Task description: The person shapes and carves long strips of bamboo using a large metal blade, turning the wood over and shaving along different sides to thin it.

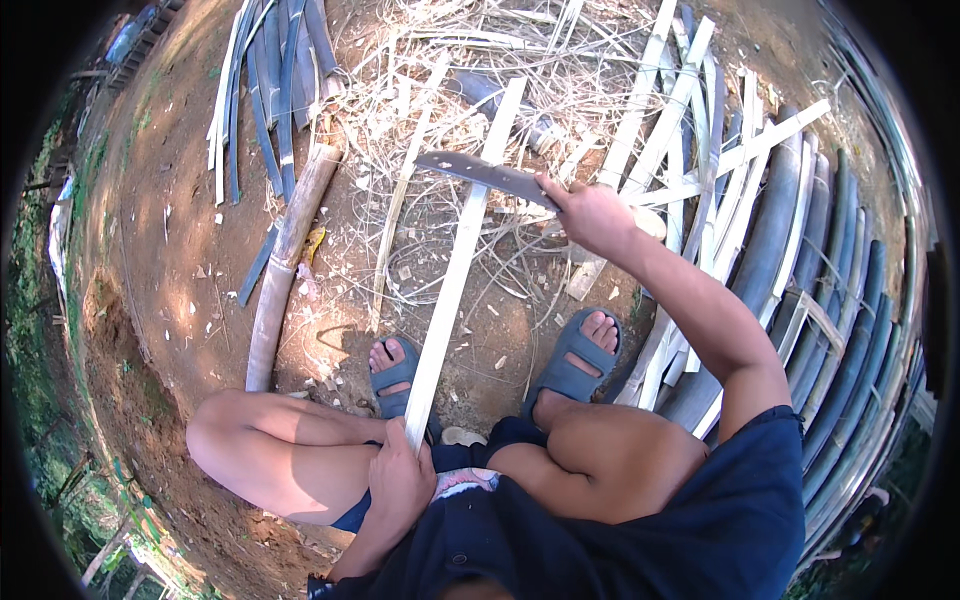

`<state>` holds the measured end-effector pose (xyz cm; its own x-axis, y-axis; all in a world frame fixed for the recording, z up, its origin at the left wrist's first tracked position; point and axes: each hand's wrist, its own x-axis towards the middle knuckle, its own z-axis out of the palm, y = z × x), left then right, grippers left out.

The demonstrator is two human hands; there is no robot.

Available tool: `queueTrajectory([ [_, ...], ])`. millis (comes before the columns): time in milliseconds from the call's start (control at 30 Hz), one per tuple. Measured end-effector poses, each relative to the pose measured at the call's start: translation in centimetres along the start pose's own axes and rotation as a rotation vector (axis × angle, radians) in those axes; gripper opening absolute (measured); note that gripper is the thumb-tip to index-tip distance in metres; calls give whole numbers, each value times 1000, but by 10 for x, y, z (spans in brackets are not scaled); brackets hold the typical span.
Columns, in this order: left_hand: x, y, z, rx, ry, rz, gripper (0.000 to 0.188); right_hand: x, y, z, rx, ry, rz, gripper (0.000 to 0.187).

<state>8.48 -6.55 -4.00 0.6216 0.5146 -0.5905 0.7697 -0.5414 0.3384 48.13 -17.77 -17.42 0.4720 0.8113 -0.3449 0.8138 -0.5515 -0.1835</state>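
My left hand is closed round the near end of a long pale bamboo strip, close to my lap. The strip slants up and away from me, between my sandalled feet. In my right hand is the handle of a machete, my fingers wrapped round it. Its dark, broad blade points left and lies across the upper part of the strip. Whether the edge bites into the bamboo, I cannot tell. The handle is mostly hidden by my fist.
Curly bamboo shavings cover the ground ahead. A brown bamboo pole lies to the left, with dark split pieces beyond it. Pale split strips and dark bamboo poles are stacked on the right, close to my right arm.
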Motion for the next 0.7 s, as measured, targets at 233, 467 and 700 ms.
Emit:
queueTrajectory([
  [233,-19,-9,-15,47,-16,-61,38,11,15,-3,7,-77,7,56],
  [467,-12,-15,-10,74,-33,-89,43,13,4,16,-76,-3,-125,56],
  [700,-30,-25,-40,37,11,68,48,51,92,2,-142,55,243,48],
])
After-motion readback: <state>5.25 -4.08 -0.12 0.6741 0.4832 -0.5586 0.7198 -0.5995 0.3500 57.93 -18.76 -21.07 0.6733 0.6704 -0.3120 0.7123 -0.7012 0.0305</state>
